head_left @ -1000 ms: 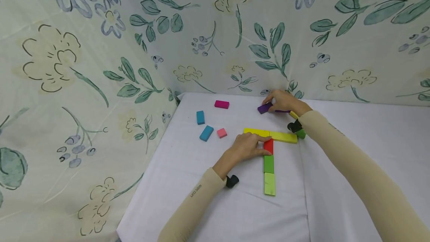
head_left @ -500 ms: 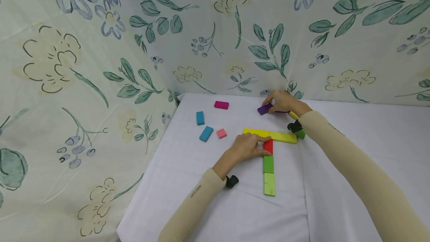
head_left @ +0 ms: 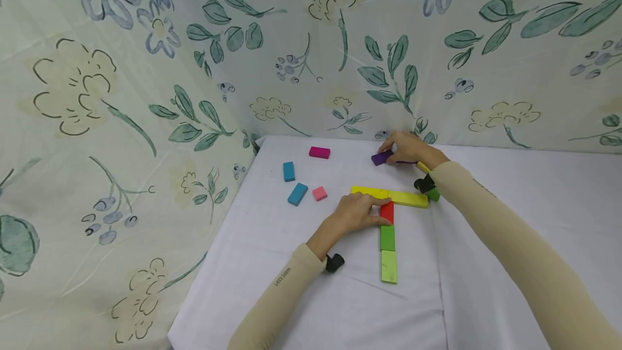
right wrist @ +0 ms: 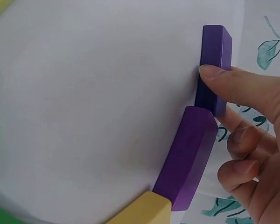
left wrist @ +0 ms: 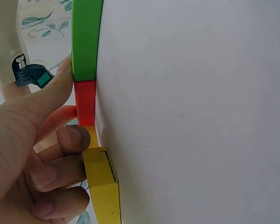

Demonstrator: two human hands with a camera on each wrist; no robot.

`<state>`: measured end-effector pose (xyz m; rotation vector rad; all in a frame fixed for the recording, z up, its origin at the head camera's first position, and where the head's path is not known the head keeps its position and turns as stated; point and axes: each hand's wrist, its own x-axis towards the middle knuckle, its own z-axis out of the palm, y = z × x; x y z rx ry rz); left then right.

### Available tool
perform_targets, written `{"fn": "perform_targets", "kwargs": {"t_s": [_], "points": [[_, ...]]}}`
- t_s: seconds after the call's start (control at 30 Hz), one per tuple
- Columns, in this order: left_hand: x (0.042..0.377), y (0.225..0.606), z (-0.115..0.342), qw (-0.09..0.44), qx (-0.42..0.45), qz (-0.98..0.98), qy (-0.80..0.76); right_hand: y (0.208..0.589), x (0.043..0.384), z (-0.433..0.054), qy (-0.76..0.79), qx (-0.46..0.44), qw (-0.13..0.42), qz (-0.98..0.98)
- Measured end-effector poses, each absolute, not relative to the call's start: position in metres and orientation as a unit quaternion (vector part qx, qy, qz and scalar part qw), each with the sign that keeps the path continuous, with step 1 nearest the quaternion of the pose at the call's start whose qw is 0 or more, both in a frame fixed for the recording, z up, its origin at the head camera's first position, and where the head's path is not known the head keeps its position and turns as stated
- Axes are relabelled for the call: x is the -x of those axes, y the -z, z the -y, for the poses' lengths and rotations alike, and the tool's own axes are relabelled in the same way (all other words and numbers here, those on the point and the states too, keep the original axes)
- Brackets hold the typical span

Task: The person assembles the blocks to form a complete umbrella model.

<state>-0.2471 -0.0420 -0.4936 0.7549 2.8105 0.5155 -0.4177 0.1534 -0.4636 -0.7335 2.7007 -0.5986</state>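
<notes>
Head view: pinching a dark purple block (head_left: 381, 157) with right hand (head_left: 408, 147), resting left hand (head_left: 356, 212) loosely on a red block (head_left: 387, 213). Same as just before, so adding nothing yet.

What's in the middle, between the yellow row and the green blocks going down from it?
A red block! The left wrist view shows it touching both neighbours.

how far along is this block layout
Two yellow blocks and the red block, green block and light green block already look set in a T, the left hand resting on it. The right hand pinches a dark purple block touching another purple block. Likely left: two blue blocks, a pink block and a magenta block, all lying loose.
</notes>
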Motion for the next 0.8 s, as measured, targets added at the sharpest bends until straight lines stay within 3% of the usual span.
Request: {"fn": "perform_targets", "kwargs": {"t_s": [0.8], "points": [[0.2478, 0.4932, 0.0430, 0.101, -0.252, -0.946, -0.178, 0.4683, 0.4212, -0.1544, 0.194, 0.233, 0.124, -0.945]]}}
